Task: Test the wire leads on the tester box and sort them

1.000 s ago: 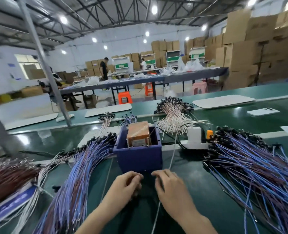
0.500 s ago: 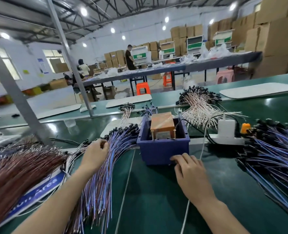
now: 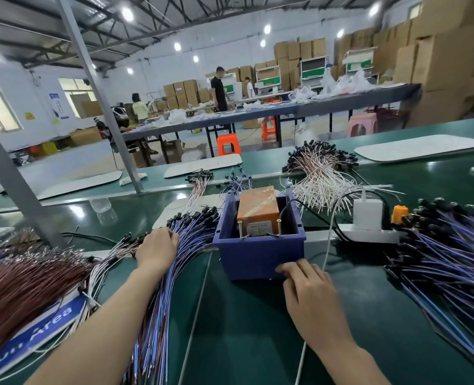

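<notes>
Where the left hand (image 3: 158,247) rests, blue leads (image 3: 160,315) run near-to-far, black ends (image 3: 194,215) farthest.

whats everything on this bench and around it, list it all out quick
tester box: one, blue, bench centre
block: one, orange, inside the tester box
left lead pile: one, blue-purple, left of the box
right lead pile: one, blue-purple, right side
brown wires: one pile, brown, far left
pale wires: one pile, white-pink, behind the box
power strip: one, white, right of the box
sign: one, blue, under the far-left wires
orange stools: two, orange, floor beyond the bench
bench: one, green, under everything
left hand: on the left lead pile, fingers curled
right hand: fingertips touching the box's lower front
</notes>
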Demonstrator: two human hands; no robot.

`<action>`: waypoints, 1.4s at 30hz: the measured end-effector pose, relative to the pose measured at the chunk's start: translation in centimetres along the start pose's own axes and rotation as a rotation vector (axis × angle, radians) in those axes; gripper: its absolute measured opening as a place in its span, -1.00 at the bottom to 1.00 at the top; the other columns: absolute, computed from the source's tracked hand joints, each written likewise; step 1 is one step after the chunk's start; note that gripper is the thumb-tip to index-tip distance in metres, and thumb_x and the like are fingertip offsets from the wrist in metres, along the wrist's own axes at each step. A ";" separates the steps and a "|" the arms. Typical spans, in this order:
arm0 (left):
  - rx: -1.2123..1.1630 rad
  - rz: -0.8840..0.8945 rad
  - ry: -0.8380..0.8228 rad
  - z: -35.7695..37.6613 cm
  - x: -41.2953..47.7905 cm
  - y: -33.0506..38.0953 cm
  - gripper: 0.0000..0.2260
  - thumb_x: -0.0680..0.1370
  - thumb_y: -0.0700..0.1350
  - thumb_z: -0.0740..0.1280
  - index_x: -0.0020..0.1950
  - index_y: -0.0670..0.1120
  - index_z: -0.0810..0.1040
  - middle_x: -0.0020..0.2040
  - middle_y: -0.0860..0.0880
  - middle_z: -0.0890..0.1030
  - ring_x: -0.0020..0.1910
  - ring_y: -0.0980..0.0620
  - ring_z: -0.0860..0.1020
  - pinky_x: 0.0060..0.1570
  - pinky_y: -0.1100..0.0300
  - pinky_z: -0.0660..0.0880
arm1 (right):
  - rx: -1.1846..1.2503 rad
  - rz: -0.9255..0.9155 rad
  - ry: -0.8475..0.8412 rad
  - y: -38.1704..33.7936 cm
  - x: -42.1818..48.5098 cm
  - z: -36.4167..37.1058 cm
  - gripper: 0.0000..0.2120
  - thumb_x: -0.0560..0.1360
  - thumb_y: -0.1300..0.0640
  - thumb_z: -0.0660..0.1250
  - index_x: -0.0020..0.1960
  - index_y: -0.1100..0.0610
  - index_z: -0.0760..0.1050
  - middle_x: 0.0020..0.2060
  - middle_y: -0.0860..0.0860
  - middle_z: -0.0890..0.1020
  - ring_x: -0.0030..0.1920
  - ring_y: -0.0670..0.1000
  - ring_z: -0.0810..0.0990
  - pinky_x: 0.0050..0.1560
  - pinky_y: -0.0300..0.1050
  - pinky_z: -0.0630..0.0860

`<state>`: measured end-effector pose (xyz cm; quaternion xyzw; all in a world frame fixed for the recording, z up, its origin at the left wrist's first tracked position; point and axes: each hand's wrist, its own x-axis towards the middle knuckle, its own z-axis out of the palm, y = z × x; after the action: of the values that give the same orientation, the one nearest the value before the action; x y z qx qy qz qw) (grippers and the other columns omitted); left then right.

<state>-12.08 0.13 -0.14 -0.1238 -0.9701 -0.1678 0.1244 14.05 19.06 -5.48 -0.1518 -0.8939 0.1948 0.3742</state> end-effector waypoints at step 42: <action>-0.480 0.804 0.126 0.1 -20.2 14.0 -0.91 0.57 0.02 0.26 0.05 0.08 0.43 -0.21 0.18 0.68 -0.48 0.19 0.52 -0.50 0.41 0.39 | 0.240 0.201 0.250 1.7 -0.2 -1.7 -0.86 0.60 -0.04 0.24 0.15 -0.16 0.45 -0.04 -0.19 0.46 -0.04 -0.06 0.49 -0.08 0.02 0.50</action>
<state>10.79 8.91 -1.86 -0.5045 -0.7696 -0.3330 0.2058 15.62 20.90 -5.27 -0.2177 -0.7910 0.3161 0.4764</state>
